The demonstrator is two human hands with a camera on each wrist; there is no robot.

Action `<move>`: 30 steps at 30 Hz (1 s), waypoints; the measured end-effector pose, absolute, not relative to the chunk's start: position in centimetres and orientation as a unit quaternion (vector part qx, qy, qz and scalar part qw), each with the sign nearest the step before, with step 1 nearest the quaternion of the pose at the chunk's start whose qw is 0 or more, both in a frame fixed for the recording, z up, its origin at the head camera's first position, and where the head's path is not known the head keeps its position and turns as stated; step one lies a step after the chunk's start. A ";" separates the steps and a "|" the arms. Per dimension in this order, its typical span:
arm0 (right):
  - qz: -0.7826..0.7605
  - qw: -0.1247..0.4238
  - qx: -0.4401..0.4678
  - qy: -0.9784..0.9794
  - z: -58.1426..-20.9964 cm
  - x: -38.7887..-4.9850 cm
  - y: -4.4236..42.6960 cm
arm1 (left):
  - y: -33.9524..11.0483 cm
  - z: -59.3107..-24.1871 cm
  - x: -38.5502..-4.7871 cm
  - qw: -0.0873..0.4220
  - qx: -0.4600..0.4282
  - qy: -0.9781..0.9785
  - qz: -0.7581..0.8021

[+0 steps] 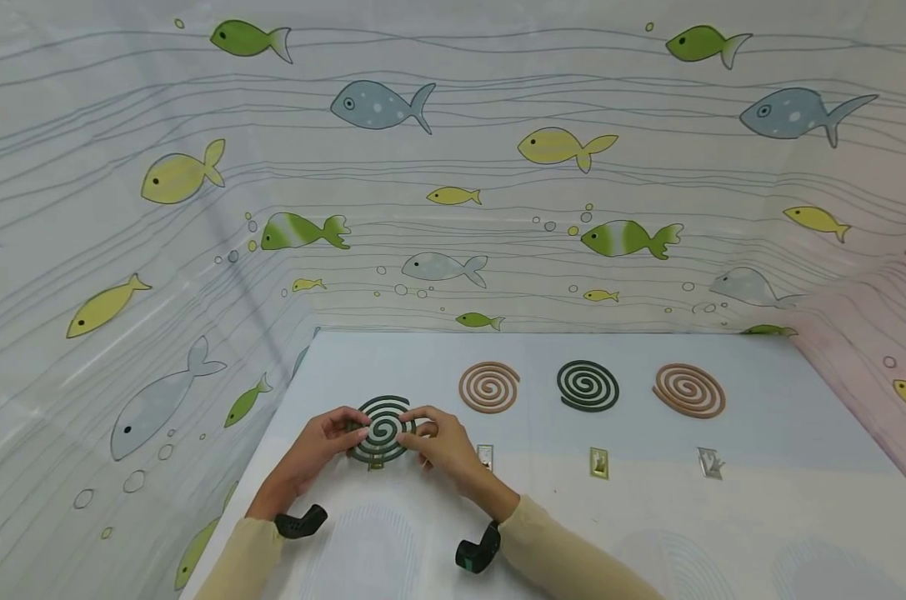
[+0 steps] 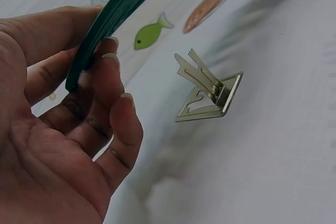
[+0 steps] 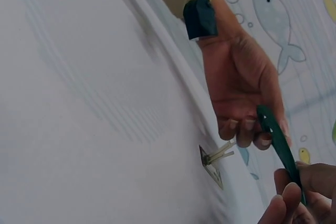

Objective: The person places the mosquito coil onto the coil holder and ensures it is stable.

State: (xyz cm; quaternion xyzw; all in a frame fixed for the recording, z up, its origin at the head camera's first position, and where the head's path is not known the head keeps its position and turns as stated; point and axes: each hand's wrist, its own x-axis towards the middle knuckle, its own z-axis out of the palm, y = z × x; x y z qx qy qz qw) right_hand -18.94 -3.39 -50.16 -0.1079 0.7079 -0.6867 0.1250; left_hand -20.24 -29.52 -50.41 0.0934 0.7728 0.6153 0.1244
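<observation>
Holding, left to right: left hand point(image 1: 323, 450) pinches the near-hand rim of a green coil point(image 1: 382, 430) between thumb and fingers; black wrist device point(image 1: 301, 522) below that hand. Coil is raised between both hands, off the table point(image 1: 558, 533). Beneath it, between the hands, a gold metal stand point(image 1: 376, 463) sits on the table; its base plate bears a forked prong tilted upward, and the left wrist view shows the prong apart from the coil's visible edge. Right hand point(image 1: 445, 450) pinches the coil's opposite rim, thumb against fingers.

Just right of the right hand: silver stand point(image 1: 486, 457), partly hidden by the forearm; beyond it, brown coil point(image 1: 489, 387), flat on the table. Farther right of that hand: dark green coil point(image 1: 588, 386), with brass-toned stand point(image 1: 598, 463) on its near side. Farthest right: second brown coil point(image 1: 689, 391), then bright metal stand point(image 1: 711, 463), nearer the person. Fish-printed sheeting point(image 1: 498, 292) encloses the table beyond and beside both hands.
</observation>
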 end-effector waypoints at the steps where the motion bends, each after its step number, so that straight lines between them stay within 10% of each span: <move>1: -0.688 0.128 -0.108 0.706 -50.2 -18.8 -3.4 | -29.6 -50.4 -20.2 0.125 0.091 0.774 0.614; 30: -0.692 0.142 -0.111 0.699 -51.2 -17.4 -4.8 | -31.2 -51.3 -18.8 0.170 0.130 0.781 0.587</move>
